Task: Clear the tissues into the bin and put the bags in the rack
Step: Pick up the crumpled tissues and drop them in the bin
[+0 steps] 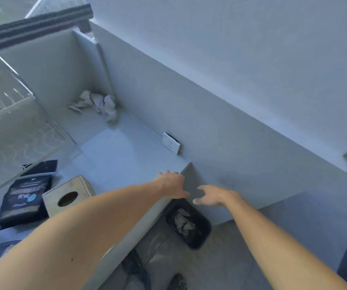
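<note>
— What do you count on the counter?
— I see one dark blue printed foil bag [23,200], one plain wooden tissue box [68,195], one heap of crumpled white tissues [97,104].
— And below?
— One black plastic bin [197,239] and one white wall socket [171,142].

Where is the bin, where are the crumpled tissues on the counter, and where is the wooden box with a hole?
bin [204,237]: head view, right rim.
crumpled tissues [99,103]: head view, middle of pile.
wooden box [51,200]: head view, top face.

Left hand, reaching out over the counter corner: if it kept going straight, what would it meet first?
Probably the grey wall behind the counter; the left hand points there, nothing visible between. Depth is unclear.
</note>
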